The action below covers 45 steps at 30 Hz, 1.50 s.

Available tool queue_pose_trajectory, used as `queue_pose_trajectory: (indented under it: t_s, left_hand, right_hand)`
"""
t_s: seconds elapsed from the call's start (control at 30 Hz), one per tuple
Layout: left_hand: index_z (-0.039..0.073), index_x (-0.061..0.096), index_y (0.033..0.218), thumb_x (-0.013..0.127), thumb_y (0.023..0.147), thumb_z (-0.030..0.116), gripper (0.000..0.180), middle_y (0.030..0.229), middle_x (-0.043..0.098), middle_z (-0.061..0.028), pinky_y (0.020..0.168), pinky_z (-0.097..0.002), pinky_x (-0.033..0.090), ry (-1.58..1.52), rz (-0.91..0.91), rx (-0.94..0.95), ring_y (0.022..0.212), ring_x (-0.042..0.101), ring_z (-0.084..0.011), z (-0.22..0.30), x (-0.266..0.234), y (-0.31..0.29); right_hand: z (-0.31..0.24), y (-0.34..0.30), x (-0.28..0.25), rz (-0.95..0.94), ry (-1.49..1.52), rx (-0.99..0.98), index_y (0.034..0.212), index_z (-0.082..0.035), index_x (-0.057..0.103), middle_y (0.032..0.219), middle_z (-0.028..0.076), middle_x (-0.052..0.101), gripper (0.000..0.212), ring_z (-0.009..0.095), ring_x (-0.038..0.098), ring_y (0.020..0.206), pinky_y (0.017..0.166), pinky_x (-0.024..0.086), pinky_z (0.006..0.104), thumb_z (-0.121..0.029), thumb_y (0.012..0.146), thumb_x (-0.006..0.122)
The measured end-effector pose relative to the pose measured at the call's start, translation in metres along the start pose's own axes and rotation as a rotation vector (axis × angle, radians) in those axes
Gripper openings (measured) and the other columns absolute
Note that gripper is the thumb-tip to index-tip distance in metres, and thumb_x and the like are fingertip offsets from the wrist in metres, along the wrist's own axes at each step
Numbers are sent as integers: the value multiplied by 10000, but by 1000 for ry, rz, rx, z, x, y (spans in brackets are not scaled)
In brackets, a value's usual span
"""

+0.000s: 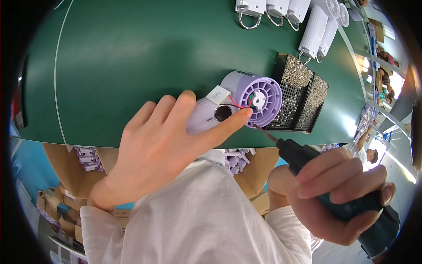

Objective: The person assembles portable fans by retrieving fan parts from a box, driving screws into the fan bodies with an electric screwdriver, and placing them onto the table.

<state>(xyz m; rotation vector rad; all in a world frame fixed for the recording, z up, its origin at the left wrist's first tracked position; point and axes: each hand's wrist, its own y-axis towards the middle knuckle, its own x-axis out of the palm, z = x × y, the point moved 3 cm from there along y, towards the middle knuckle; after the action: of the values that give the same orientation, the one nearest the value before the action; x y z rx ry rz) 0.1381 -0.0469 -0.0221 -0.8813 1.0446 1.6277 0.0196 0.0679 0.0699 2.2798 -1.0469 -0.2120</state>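
A pale purple fan body [203, 115] lies on the green table, its round slotted head [273, 103] facing me. Red and black wires run from the head's centre to a small white block [218, 95]; beside the block sits a round black part [223, 113]. My left hand [154, 141] rests over the body and holds it, one finger stretched to the wires at the head. In my right hand [338, 193] is a dark electric screwdriver [299, 154]. Its thin bit reaches the lower rim of the head; whether a screw is there cannot be made out.
Black mesh trays [285, 105] of small screws stand right of the fan head. White fan parts with metal loops [250, 9] lie along the far edge. Below the table edge are cardboard boxes [70, 167] with purple parts. A person [367, 154] is in the right background.
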Motion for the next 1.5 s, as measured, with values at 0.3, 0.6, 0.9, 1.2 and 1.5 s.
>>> queue_pose_trajectory:
  t_s: [0.3,0.6,0.9,1.2,1.5]
  left_hand:
    - [356,629,1210,636,646,57,638,901,472,-77,562,-270,443,-7,-5,-20,661,499,-186,1,-2,-1]
    - [356,625,1214,642,662,60,627,902,465,-74,562,-272,447,-16,-46,-23,665,502,-185,2,-3,-2]
    - [323,682,1133,675,623,59,574,899,507,-83,586,-282,463,-6,-24,-23,691,527,-206,2,-2,4]
    - [258,712,1071,733,558,30,562,891,526,-97,541,-298,461,24,-16,15,676,538,-226,3,1,8]
    - [250,709,1085,727,556,26,575,889,524,-100,545,-298,464,23,0,13,680,543,-229,1,0,6]
  right_hand:
    - [16,-10,7,-142,-160,84,1010,-57,339,688,120,458,229,220,430,346,338,454,352,-232,911,449]
    - [14,-13,5,-235,-77,-24,1100,-62,356,682,87,484,326,193,464,362,328,465,320,-237,887,529]
    - [5,-12,-42,226,-237,4,1058,-65,445,644,63,420,211,164,356,339,328,341,312,-226,927,412]
    - [19,-21,-61,273,-296,101,1055,-118,423,625,63,428,170,168,362,327,316,360,320,-224,927,390]
    - [21,-25,-48,221,-393,74,1024,-139,413,640,56,429,147,162,352,321,308,352,310,-237,935,349]
